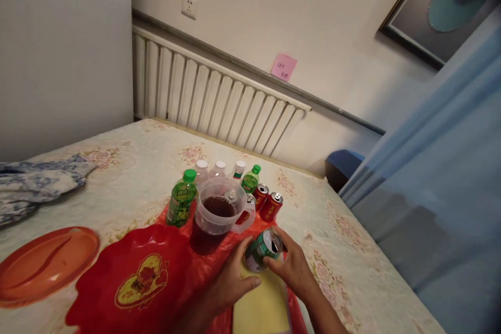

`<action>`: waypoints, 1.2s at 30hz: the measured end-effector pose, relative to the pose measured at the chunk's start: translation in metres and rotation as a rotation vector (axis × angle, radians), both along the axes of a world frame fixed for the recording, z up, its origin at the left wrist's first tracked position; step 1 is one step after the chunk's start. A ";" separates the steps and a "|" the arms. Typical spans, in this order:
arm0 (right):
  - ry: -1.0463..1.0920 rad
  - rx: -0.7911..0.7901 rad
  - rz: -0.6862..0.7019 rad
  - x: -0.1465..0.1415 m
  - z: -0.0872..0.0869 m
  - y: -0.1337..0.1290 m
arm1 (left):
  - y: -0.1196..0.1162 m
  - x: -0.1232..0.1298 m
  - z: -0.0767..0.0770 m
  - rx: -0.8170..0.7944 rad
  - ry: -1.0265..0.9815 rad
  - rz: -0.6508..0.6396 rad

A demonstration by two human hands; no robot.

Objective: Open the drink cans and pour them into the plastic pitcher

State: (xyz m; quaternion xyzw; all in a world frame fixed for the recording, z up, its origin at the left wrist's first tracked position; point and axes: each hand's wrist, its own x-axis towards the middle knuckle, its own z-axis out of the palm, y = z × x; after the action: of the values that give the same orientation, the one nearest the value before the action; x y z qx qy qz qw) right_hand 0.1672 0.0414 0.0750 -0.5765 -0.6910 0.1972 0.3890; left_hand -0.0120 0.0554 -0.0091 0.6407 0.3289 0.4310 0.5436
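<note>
A green can (259, 251) with an opened top is held tilted between my hands over a yellow cloth (262, 302). My right hand (293, 266) grips it from the right, fingers behind and thumb on the near side. My left hand (234, 277) touches the can's left side with its fingers, thumb apart and pointing right. Just behind my hands stands a clear plastic pitcher (213, 227) of dark liquid, its handle toward the right. Red cans (271, 206) stand behind and right of the pitcher.
A green-capped bottle (182, 201) is left of the pitcher, with several more bottles behind. A red scalloped tray (97, 292) and an orange lid (50, 266) lie at the left. Patterned fabric (39, 182) is at the far left edge. A blue curtain (442, 182) hangs right.
</note>
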 end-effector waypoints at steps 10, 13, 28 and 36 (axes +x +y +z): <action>-0.065 -0.180 0.121 -0.015 0.013 -0.026 | -0.009 -0.009 0.025 -0.055 -0.138 -0.206; -0.077 -0.223 0.115 -0.017 0.016 -0.029 | -0.009 -0.008 0.021 -0.057 -0.097 -0.183; -0.054 -0.281 0.089 -0.024 0.020 -0.038 | -0.012 -0.011 0.015 -0.019 -0.004 -0.215; -0.024 -0.307 0.093 -0.026 0.016 -0.039 | -0.016 -0.018 0.020 0.018 0.067 -0.180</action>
State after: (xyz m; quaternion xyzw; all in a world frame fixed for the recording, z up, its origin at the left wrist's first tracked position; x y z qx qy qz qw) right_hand 0.1409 0.0024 0.0908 -0.5989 -0.6833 0.3111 0.2786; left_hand -0.0304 0.0395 0.0113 0.6865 0.2843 0.3617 0.5631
